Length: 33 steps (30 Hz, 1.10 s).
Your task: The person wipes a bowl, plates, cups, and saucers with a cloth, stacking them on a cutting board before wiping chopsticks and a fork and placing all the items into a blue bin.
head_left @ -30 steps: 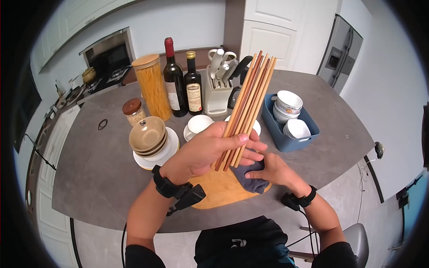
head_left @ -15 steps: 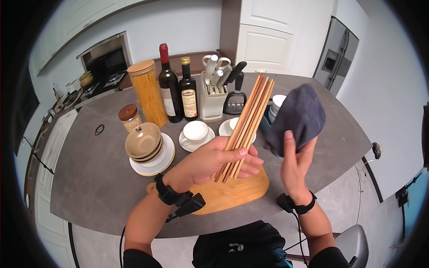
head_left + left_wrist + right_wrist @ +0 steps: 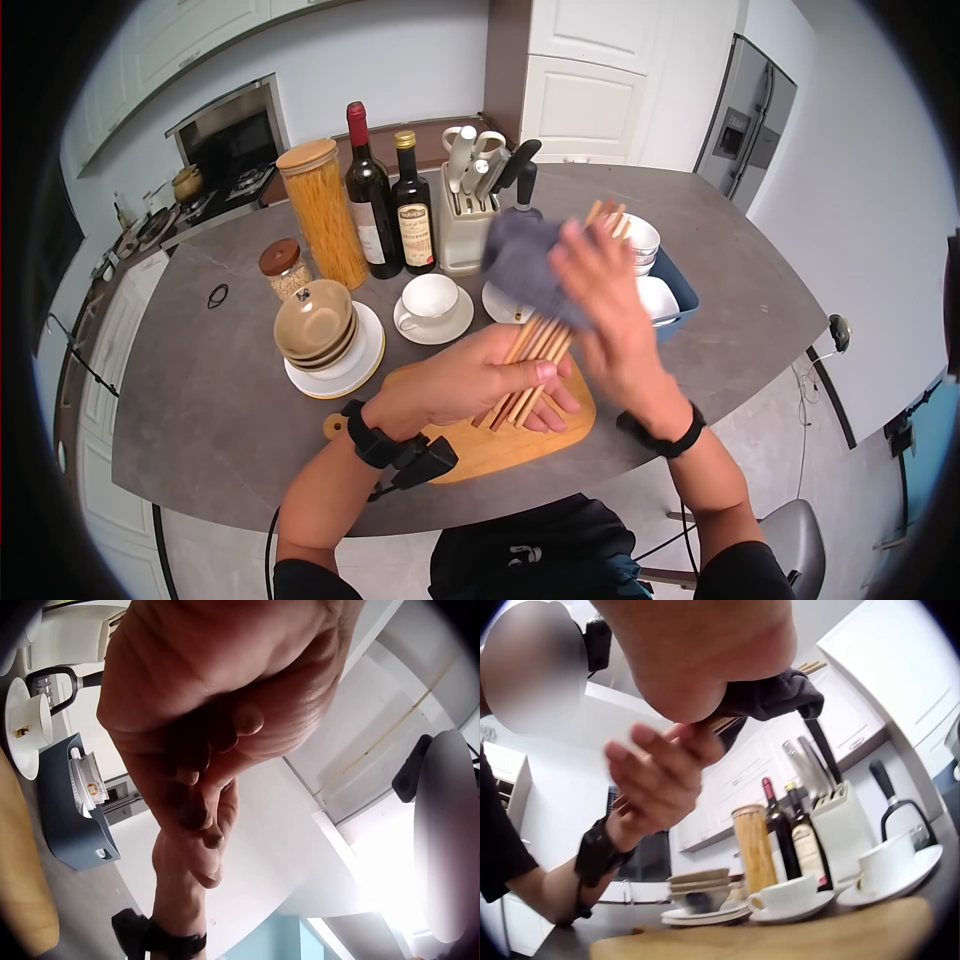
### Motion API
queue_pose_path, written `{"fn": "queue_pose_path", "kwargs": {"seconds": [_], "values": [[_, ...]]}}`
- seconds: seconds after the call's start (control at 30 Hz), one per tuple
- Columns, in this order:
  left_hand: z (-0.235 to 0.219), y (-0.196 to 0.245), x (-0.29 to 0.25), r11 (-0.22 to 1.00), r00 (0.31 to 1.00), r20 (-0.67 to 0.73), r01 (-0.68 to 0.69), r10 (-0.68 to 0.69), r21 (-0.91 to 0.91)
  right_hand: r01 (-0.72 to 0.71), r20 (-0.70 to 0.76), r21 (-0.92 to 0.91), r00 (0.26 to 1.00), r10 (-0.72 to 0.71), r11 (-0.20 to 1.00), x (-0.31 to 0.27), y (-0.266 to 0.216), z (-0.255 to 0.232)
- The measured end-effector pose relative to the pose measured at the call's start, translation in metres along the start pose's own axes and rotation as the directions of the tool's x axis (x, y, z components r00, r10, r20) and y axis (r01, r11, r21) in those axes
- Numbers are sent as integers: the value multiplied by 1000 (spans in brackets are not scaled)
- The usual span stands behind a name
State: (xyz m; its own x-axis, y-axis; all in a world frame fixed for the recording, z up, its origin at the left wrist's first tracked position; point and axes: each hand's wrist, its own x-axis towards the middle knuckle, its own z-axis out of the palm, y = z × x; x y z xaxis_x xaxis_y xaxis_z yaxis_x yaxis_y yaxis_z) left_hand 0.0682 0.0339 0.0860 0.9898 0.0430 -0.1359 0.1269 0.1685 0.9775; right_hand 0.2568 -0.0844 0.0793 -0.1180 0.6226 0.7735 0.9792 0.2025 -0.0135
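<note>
A bundle of several wooden chopsticks (image 3: 541, 342), some pale and some reddish brown, slants up over the cutting board (image 3: 480, 450). My left hand (image 3: 485, 375) grips it near the lower end, thumb across the sticks. A dark grey cloth (image 3: 525, 262) lies against the upper half of the bundle. My right hand (image 3: 612, 310), blurred, holds this cloth against the sticks, whose tips show past the fingers. In the right wrist view the cloth (image 3: 784, 696) comes out beneath the right hand, its fingers mostly hidden.
At left, brown bowls (image 3: 313, 325) stand stacked on white plates (image 3: 365, 365). Behind the board are a white cup (image 3: 430, 298) on a saucer, two bottles (image 3: 413, 225), a spaghetti jar (image 3: 322, 215) and a knife block (image 3: 463, 235). A blue bin (image 3: 682, 300) with white bowls stands at right.
The right hand picked the cloth up off the board, lifted it to the right, then brought it left onto the chopsticks. The left hand keeps its grip, slightly lower in view.
</note>
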Motion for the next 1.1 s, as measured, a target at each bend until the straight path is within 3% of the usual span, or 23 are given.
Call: {"fn": "queue_pose_path", "kwargs": {"seconds": [0.03, 0.07, 0.1, 0.17, 0.23, 0.3, 0.33, 0.37, 0.4, 0.43, 0.5, 0.53, 0.6, 0.63, 0.7, 0.73, 0.83, 0.97, 1.0, 1.1], "values": [[-1, 0, -3, 1000, 999, -33, 6, -6, 5, 82, 35, 101, 996, -86, 992, -4, -13, 6], [-15, -14, 0, 968, 979, 40, -206, 202, 146, 108, 76, 112, 990, -117, 988, -10, -23, 4], [-14, -13, 0, 968, 979, 38, -204, 200, 148, 132, 117, 126, 982, -147, 983, -13, -28, 2], [-7, -7, -3, 990, 998, -3, -63, 64, 123, 157, 2, 15, 988, -157, 987, -12, -10, 6], [-4, -3, -1, 998, 1000, 25, -10, 9, 61, -24, -97, -20, 995, 22, 999, -6, 5, 0], [-3, -4, 4, 999, 992, 123, -29, 25, 29, -184, -245, 11, 953, 181, 983, -1, 20, 0], [-2, -1, 3, 999, 992, 127, -6, 0, 40, -261, -329, 298, 875, 355, 918, 0, 21, 3], [-2, -2, 4, 999, 992, 129, -8, 2, 45, -278, -350, 567, 771, 533, 775, 0, 24, 8], [-3, -4, 5, 999, 992, 120, -38, 35, 24, -355, -312, 668, 664, 679, 654, -11, 39, 15], [-4, -6, 5, 998, 992, 108, -68, 67, 2, -277, -118, 903, 574, 810, 328, -16, 39, 13], [-5, -4, 3, 997, 991, 114, -73, 76, -31, -225, 178, 972, 518, 836, -67, -17, 25, 6], [-6, -3, 2, 995, 989, 126, -73, 81, -67, -227, 183, 971, 521, 834, -71, -19, 14, 4], [-11, -7, 5, 995, 989, 138, -31, 44, -91, -188, 580, 791, 536, 614, -583, -20, -7, 4], [-12, -9, 7, 993, 987, 158, 12, 6, -114, -186, 582, 789, 532, 615, -586, -19, -11, 6], [-10, -11, 9, 985, 981, 192, 59, -28, -161, -236, 591, 738, 678, 437, -632, -20, -17, 6], [-9, -12, 10, 974, 973, 223, 99, -52, -204, -280, 574, 781, 673, 466, -558, -20, -9, 9], [-3, -19, 15, 974, 975, 217, 87, -41, -208, -220, 561, 799, 609, 561, -560, -14, 16, 9], [-3, -3, 4, 985, 971, 229, 95, -61, -141, -72, 438, 833, 691, 575, -549, -11, 43, -5], [-4, -3, 2, 985, 971, 230, 95, -60, -145, -37, 424, 850, 641, 640, -525, -8, 41, -8], [-6, -2, 1, 984, 977, 213, 18, 21, -179, -171, 493, 847, 607, 623, -504, -3, 9, -8]]}}
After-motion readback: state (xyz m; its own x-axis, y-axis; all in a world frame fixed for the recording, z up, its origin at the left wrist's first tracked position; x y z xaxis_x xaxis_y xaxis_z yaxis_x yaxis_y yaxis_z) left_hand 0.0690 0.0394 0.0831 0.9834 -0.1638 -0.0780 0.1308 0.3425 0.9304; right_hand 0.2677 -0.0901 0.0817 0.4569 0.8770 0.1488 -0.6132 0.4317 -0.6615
